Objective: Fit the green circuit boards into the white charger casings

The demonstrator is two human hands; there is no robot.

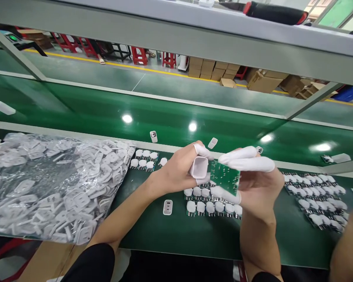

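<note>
My left hand (181, 166), with white finger cots on its fingertips, is closed around a white rectangular plastic housing (199, 167) whose open end faces me. Just to the right, my right hand (253, 180) grips a green circuit board (225, 177) between cotted thumb and fingers, its soldered side showing. The board's left edge is close to the housing; whether they touch I cannot tell. Below the hands, circuit boards with round white parts (210, 206) stand in rows on the green bench. A white face plate with port slots (168, 207) lies below my left hand.
A clear bag of white plastic parts (85, 188) covers the bench's left side. More boards (317, 192) lie at right, near another person's arm (348, 243). Small white housings (212, 143) stand along the back ledge. A knife with a black and red handle (275, 13) rests on the overhead shelf.
</note>
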